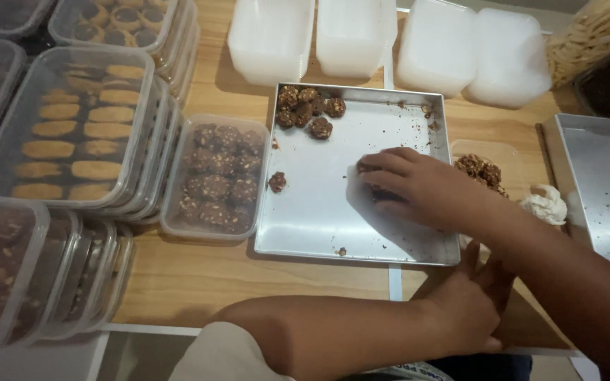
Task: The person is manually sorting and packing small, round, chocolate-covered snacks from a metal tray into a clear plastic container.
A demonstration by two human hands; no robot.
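My right hand [407, 185] lies on a square metal tray [319, 212], fingers curled down over a few dark chocolate cookies that barely show beneath them. A small cluster of chocolate cookies [308, 111] sits in the tray's far left corner, and a single cookie [277, 182] lies at its left rim. My left hand [471, 307] rests flat on the wooden table at the near edge, fingers apart, under my right forearm, holding nothing. An open clear tub with several cookies [480, 169] stands just right of the tray, partly hidden by my right arm.
A clear tub of chocolate cookies [217, 176] touches the tray's left side. Stacks of filled lidded tubs [72, 127] crowd the left. Empty white tubs [270, 35] line the back. A second metal tray [601, 176] and a crumpled white tissue [546, 203] lie on the right.
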